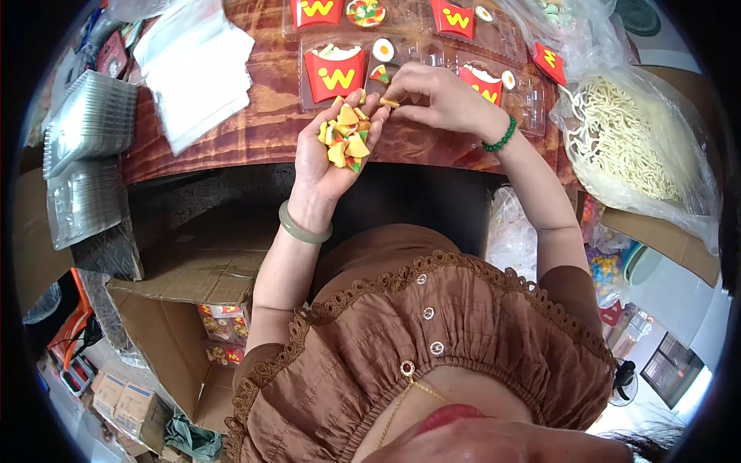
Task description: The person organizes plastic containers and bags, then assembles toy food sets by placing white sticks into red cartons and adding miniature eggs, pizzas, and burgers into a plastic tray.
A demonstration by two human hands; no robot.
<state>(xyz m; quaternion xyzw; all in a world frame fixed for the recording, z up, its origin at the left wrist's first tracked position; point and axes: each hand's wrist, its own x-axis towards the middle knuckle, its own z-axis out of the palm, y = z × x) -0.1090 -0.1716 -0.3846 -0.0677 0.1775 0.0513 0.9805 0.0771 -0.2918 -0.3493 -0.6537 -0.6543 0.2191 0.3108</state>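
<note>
My left hand point(315, 160) is palm up, fingers cupped around a heap of small toy pizza slices point(346, 139), yellow with red and green bits. Just right of it, my right hand point(441, 94) pinches one toy pizza slice point(390, 103) between thumb and fingertips. Beyond both hands lies a clear plastic blister tray point(307, 99) with a red toy fries box point(334, 76), a toy fried egg point(383, 50) and another pizza slice point(379, 73). Partly behind my right hand, a second fries box point(480, 82) and egg point(508, 80) lie in a similar tray.
More filled trays point(455, 19) line the table's far side. A bag of cream-coloured toy fries point(625, 139) sits at the right. On the left are clear plastic bags point(193, 77) and stacked blister shells point(91, 116). An open cardboard box point(162, 339) stands below the table's left side.
</note>
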